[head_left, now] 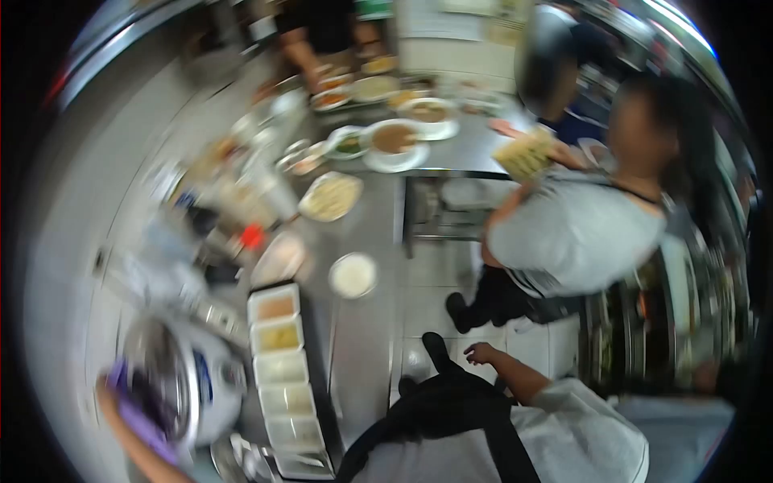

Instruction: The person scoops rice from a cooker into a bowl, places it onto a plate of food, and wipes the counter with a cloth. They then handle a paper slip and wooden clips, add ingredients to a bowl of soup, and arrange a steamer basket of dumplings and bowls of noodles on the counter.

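At the lower left, my left hand [107, 390] grips a purple cloth [151, 425], though its fingers are blurred. The cloth hangs beside a large silver and white round cooker [211, 390]. My right hand [481, 352] hangs in the air to the right of the steel counter [366, 322], its fingers loosely apart and nothing in them. Between the hands, a row of white containers [282, 369] with pale and yellow contents lies along the counter. A round white bowl [353, 275] stands just beyond them.
Bowls of brown food [394, 138], a dish of pale food [331, 196] and a red-capped item [252, 236] stand farther off. A person in a grey shirt [576, 233] holds a yellowish packet [525, 155] at the right. Other people stand beyond the counter.
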Action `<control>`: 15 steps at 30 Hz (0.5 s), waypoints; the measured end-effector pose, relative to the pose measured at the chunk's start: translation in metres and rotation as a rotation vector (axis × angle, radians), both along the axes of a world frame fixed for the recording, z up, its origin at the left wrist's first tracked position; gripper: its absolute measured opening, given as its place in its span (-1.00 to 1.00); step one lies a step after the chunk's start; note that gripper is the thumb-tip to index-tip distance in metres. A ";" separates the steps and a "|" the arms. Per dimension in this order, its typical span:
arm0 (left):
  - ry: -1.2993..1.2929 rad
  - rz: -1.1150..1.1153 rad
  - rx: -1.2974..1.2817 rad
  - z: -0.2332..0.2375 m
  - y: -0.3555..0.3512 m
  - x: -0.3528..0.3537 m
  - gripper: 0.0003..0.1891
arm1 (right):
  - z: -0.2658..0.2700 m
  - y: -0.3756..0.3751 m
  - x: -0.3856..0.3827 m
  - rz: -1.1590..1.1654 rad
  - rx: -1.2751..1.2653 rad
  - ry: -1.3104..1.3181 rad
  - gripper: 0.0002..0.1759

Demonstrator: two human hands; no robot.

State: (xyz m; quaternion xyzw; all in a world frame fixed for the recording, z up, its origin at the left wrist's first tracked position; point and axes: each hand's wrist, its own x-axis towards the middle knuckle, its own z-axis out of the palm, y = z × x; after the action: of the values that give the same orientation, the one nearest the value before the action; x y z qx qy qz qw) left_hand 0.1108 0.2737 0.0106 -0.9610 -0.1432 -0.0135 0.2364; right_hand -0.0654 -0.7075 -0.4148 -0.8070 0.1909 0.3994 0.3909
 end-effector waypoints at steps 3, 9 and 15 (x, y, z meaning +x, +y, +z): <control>0.008 0.211 0.046 0.022 -0.022 0.010 -0.50 | 0.010 0.003 -0.027 -0.042 -0.063 -0.174 -0.74; -0.088 0.230 -0.011 0.061 -0.125 0.031 -0.36 | 0.048 -0.006 -0.060 -0.211 -0.276 -0.266 -0.64; -0.298 -0.619 -0.940 0.121 -0.403 0.000 -0.28 | 0.035 -0.041 -0.087 -0.425 -0.087 0.054 -0.64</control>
State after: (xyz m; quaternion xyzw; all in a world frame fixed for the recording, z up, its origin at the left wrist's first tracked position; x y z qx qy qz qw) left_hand 0.1104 -0.1295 0.1314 -0.9476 0.1222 -0.1519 -0.2531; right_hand -0.1521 -0.7488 -0.3797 -0.7537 0.3842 0.3208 0.4260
